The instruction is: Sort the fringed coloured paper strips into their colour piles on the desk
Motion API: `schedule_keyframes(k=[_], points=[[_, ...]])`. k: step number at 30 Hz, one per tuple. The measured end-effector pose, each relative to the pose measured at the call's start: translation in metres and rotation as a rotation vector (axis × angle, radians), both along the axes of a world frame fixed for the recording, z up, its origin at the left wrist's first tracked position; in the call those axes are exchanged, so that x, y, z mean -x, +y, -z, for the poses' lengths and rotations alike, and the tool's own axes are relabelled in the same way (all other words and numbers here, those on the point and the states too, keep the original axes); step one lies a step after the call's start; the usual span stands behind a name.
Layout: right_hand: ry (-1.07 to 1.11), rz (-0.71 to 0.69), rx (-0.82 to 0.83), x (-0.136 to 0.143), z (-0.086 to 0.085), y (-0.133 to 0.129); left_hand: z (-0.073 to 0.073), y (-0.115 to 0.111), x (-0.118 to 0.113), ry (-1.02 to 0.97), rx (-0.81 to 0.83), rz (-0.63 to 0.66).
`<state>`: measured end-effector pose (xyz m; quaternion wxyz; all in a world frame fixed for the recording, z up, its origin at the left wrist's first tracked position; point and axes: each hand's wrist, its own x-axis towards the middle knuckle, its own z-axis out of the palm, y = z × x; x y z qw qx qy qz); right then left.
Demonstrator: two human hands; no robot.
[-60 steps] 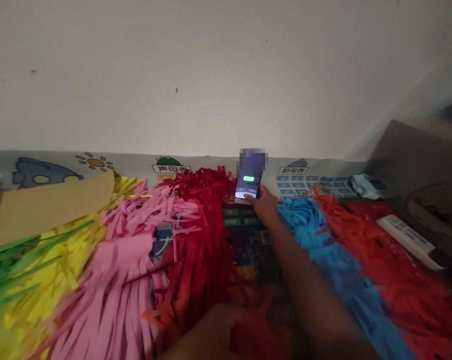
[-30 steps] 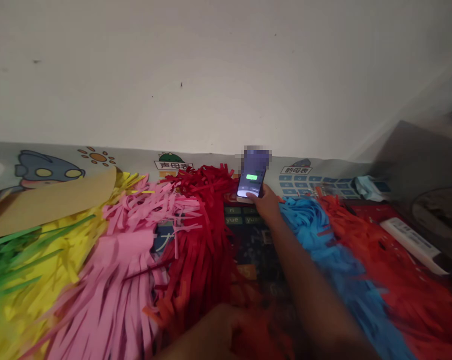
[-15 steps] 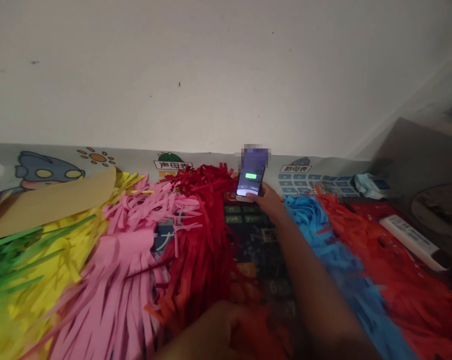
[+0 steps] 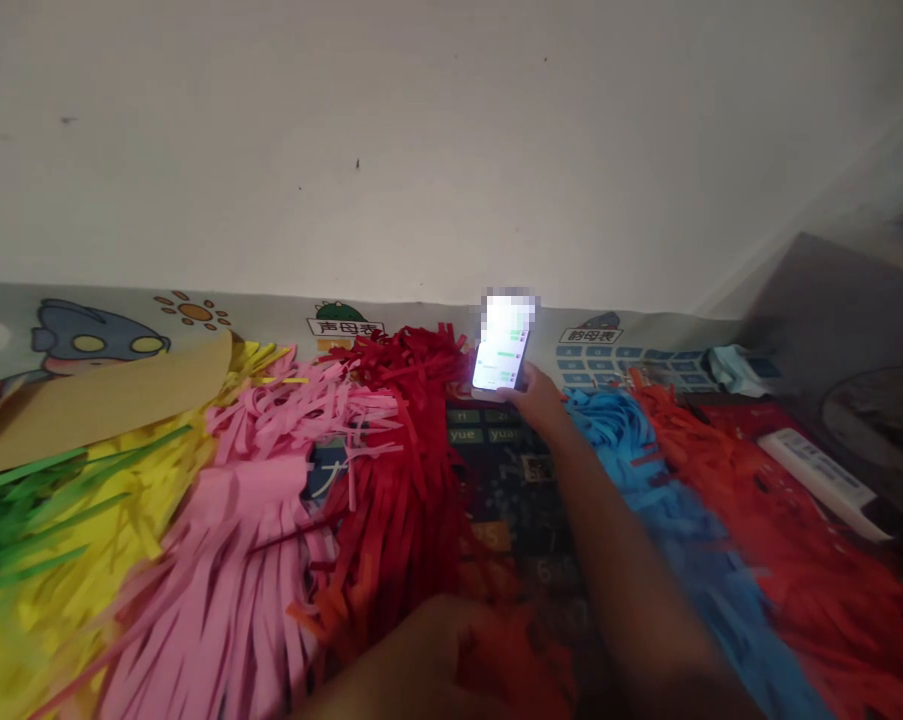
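My right hand (image 4: 539,402) is closed around the lower end of a smartphone (image 4: 498,362), held tilted up near the wall with its bright screen facing me. Its thumb rests across the bottom of the phone. Low in the middle, my left hand (image 4: 421,655) is closed on orange paper strips (image 4: 522,660); most of its fingers are hidden. Dark red paper fringe (image 4: 413,500) lies just beyond the left hand, with pink fringe (image 4: 218,590) to its left. Blue fringe (image 4: 616,425) runs beside my right forearm.
A printed mat (image 4: 488,490) covers the table up to the wall. Yellow (image 4: 121,510) and green (image 4: 16,530) fringes and a brown paper sheet (image 4: 121,395) lie left. At right are red-orange fringe (image 4: 766,510), a white labelled box (image 4: 822,480) and a crumpled pale wrapper (image 4: 740,370).
The phone's screen has switched from a dark purple display with a green button to a bright white page with green bubbles. Both hands stay nearly in place.
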<state>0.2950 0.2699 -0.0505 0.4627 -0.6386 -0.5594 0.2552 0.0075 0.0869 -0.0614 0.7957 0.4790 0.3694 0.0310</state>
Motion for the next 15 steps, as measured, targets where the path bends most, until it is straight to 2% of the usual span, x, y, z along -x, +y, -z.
schedule_keyframes(k=[7, 15], points=[[0.021, 0.102, -0.071, 0.002, 0.002, 0.002, -0.004, 0.001, -0.005, 0.02, 0.018, 0.006], [0.063, 0.233, -0.133, 0.015, -0.001, 0.006, -0.023, 0.005, -0.013, 0.034, 0.032, 0.078]])
